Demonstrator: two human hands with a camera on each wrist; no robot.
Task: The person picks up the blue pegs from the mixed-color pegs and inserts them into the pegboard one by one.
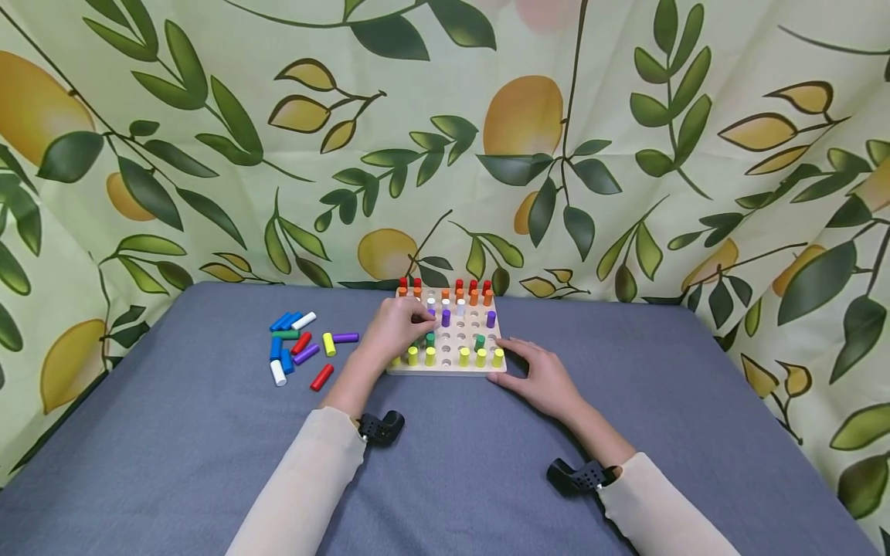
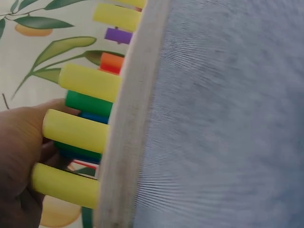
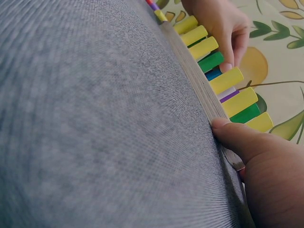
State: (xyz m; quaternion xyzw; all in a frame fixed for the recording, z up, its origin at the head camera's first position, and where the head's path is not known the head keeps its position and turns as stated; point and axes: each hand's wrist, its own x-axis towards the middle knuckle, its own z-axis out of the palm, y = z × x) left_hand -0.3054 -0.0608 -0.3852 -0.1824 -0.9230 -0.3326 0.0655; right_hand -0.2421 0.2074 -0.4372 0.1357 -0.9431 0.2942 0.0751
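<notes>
A light wooden pegboard [image 1: 445,371] lies on the cloth, with rows of red, orange, white, purple, green and yellow pegs standing in it. My left hand [image 1: 395,330] reaches over its left half, fingers bent down among the pegs. In the right wrist view, the thumb of that hand meets a blue peg [image 3: 213,74] behind the yellow row, and its fingers pinch there; yellow and green pegs partly hide it. My right hand [image 1: 542,380] holds the board's near right corner, thumb [image 3: 228,133] against the front edge and fingers along the right side.
Left of the board lies a loose group of pegs: several blue pegs [image 1: 276,349], a green peg [image 1: 286,335], white, red and purple ones, and a yellow peg [image 1: 329,344]. A grey cloth [image 1: 445,463] covers the table. A leaf-and-fruit patterned curtain [image 1: 445,185] hangs behind it.
</notes>
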